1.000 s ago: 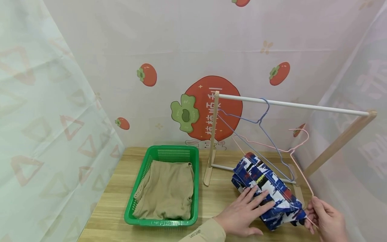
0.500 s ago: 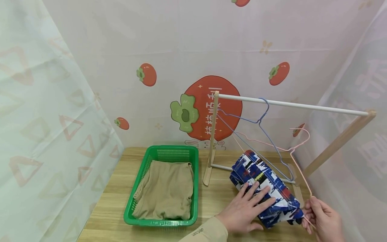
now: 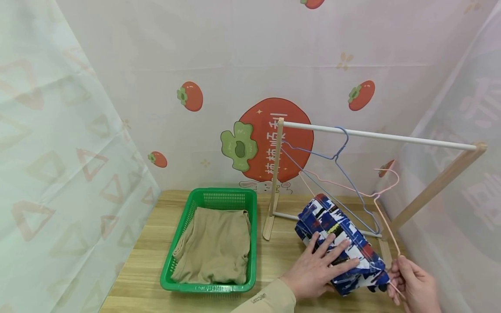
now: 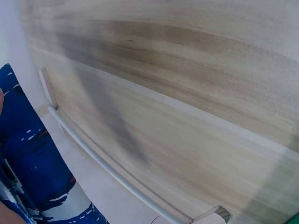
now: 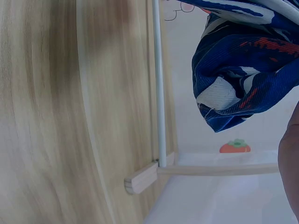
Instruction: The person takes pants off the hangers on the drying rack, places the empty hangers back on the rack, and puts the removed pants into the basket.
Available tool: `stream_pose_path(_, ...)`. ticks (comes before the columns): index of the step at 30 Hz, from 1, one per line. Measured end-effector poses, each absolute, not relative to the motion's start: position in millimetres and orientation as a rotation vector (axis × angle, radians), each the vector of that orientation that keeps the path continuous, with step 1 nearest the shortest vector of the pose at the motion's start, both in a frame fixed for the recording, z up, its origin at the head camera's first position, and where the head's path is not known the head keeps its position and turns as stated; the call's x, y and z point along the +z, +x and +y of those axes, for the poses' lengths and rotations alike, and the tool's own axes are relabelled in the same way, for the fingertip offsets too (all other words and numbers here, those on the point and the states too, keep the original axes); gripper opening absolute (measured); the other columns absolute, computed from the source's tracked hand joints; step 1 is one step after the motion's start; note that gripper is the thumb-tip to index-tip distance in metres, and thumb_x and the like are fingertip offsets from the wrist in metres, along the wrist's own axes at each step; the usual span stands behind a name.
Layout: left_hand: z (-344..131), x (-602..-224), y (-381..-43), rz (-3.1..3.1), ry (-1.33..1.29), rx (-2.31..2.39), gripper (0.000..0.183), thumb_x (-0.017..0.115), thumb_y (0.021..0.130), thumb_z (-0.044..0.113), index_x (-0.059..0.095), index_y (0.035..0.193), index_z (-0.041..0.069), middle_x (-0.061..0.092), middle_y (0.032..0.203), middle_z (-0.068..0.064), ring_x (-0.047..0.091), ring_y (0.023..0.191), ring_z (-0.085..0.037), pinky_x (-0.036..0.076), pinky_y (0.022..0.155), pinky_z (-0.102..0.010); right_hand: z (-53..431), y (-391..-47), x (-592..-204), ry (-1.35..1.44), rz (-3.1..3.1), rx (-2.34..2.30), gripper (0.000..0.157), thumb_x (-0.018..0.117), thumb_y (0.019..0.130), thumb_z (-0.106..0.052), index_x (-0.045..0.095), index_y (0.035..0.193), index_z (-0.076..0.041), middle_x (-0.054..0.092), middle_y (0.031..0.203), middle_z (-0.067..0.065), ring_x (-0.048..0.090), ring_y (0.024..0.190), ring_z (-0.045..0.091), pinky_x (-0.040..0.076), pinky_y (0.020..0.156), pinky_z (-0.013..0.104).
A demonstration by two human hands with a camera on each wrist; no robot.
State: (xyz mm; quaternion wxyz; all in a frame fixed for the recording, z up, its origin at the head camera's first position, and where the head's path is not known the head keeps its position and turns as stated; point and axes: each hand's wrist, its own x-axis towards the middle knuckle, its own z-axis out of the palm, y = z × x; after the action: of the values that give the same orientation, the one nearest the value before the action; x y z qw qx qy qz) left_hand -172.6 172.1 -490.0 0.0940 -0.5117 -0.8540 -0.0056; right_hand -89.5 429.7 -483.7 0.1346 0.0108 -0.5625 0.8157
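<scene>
A folded blue, white and red patterned garment (image 3: pixel 354 250) hangs over the lower bar of a pink wire hanger (image 3: pixel 385 219), tilted in front of the rack. My left hand (image 3: pixel 315 269) lies on the garment's front with fingers spread and fairly straight; its thumb is hidden. At the hanger's lower right corner, my right hand (image 3: pixel 416 282) pinches the wire beside the cloth. In the left wrist view, the garment (image 4: pixel 37 154) shows at the left edge. The right wrist view has a bunched end of the garment (image 5: pixel 243 79) at upper right.
A blue hanger (image 3: pixel 350 176) hangs on the white rail (image 3: pixel 403 138) of a wooden-post rack (image 3: pixel 440 189), just behind the pink hanger. Left of the rack, a green basket (image 3: pixel 253 248) holds folded beige cloth (image 3: pixel 215 243). Printed sheets wall in the wooden table (image 3: pixel 137 261).
The garment and the right hand have shifted slightly left with the hanger's lower part. My left thumb, visible earlier below the garment, is now out of sight.
</scene>
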Motion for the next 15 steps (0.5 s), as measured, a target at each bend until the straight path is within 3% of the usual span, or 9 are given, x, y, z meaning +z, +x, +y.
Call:
stream_pose_path(9,173.2,-495.2,-181.5,-2.35,-1.482,0.112,0.108,0.081,0.085,0.047,0.006,0.162,0.048,-0.018,0.171,-0.007,-0.018,0.157,-0.033,-0.006,0.123,-0.064,424.9,-88.5,-485.8,0.157,-1.586,2.458,0.041,0.033,0.112,-0.015,0.063,0.087,-0.001,0.068,0.067,0.007,0.062,0.043,0.017,0.044,0.03,0.029)
stream_pose_path(15,170.3,-488.0,-189.1,-2.275,-1.442,0.184,0.099,0.074,0.086,0.059,0.011,0.162,0.049,-0.012,0.172,-0.004,-0.013,0.157,-0.034,-0.002,0.122,-0.068,422.7,-88.8,-484.2,0.123,-1.6,2.473,0.04,0.035,0.112,-0.016,0.062,0.086,-0.002,0.068,0.067,0.007,0.062,0.043,0.017,0.044,0.03,0.029)
